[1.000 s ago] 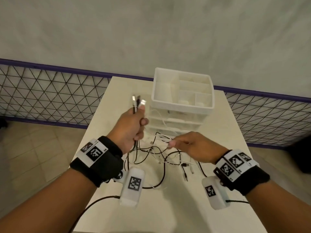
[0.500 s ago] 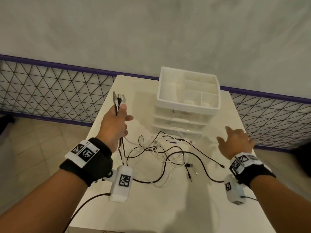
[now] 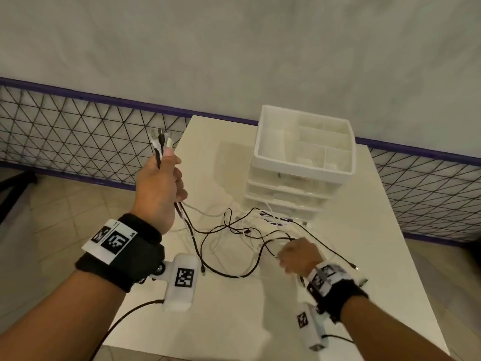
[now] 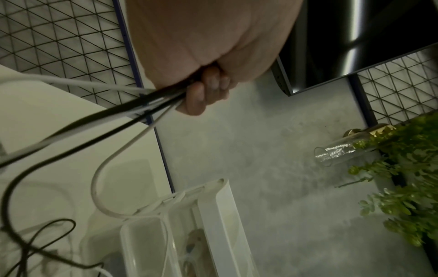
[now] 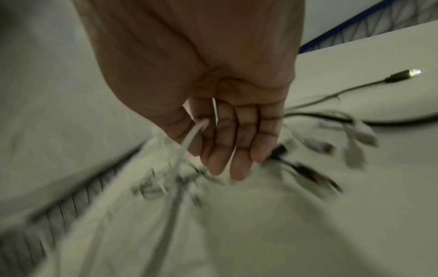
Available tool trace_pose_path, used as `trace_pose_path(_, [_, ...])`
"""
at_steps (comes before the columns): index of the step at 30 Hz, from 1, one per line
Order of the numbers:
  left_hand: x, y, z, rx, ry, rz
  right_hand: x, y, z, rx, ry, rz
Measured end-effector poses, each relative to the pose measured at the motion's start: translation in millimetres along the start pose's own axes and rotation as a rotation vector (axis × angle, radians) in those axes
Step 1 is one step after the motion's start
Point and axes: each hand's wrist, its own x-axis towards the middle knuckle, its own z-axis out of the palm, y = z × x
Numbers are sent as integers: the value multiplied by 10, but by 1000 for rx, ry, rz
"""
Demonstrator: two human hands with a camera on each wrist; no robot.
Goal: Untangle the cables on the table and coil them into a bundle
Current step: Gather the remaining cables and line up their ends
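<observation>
Showing: a person's two hands at work on a white table (image 3: 338, 295), seen from the head and both wrists.
Left hand (image 3: 158, 188): raised above the table's left edge, fist curled tight round a bunch of black and white cable ends (image 3: 161, 142); the plugs stick up out of the top of the fist, and the strands run down out of its underside to the table.
Left fingers (image 4: 201, 93): folded over the dark and pale strands, as the left wrist view shows.
Right hand (image 3: 299, 255): low over the near right part of the tangle; one white cable (image 5: 189, 138) passes between thumb and forefinger, the other fingers only loosely bent and reaching down among the plugs.
Cables (image 3: 234, 230): a loose tangle of black and white strands lying on the middle of the table, just in front of the drawer unit.
Drawer unit (image 3: 302, 162): white, with an open divided tray on top, standing at the far side of the table.
Loose black plug (image 5: 403, 75): lying on the table to the right of the right hand.
Image quality: right wrist view blurred.
</observation>
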Motion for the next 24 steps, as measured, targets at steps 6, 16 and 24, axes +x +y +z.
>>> trace_pose_path(6, [33, -19, 61, 30, 2, -99, -624, -483, -1124, 727, 126, -250])
trace_pose_path(16, [-327, -124, 586, 10, -514, -437, -1312, -1047, -1006, 241, 58, -714])
trace_pose_path(24, [93, -28, 314, -234, -85, -426, -1067, -253, -882, 208, -89, -426])
